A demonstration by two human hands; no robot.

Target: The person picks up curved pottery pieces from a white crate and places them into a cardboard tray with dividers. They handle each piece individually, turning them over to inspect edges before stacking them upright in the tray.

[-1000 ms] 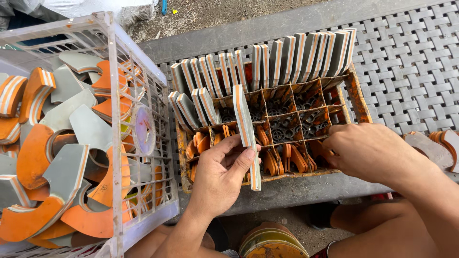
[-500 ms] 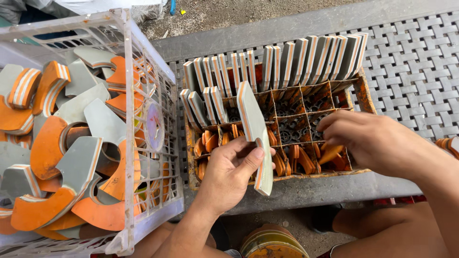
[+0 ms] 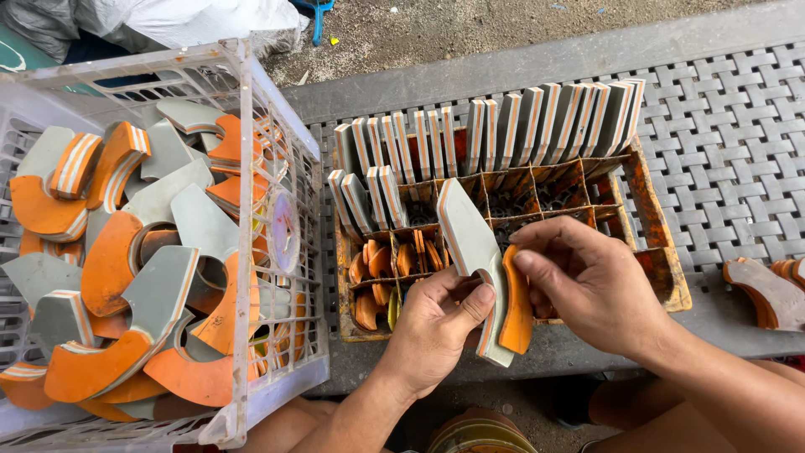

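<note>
I see a curved grey piece (image 3: pixel 470 243) with an orange-and-white striped edge standing on end above the front of the divided box (image 3: pixel 658 277). My left hand (image 3: pixel 436 327) has its grip clamped on it from 7 o'clock, thumb across the lower part, fingers hidden behind. My right hand (image 3: pixel 591 281) comes in from 4 o'clock, fingers together on the piece's right edge and on a smaller orange piece (image 3: pixel 517 306) that sits just beside it; I cannot tell whether that one is separate or glued on.

In the box, the cells at 12 o'clock hold a row of upright striped pieces (image 3: pixel 503 130), and a short second row stands at 10 o'clock. The cells at 8 o'clock hold small orange bits, hard to make out. My hands hide the middle front cells.

At 9 o'clock a white plastic crate (image 3: pixel 277 126) is piled with similar grey and orange curved pieces; the frame cuts off its left side. At 3 o'clock two more pieces (image 3: pixel 767 294) lie on the woven grey surface (image 3: pixel 721 126), partly cut off by the edge.
</note>
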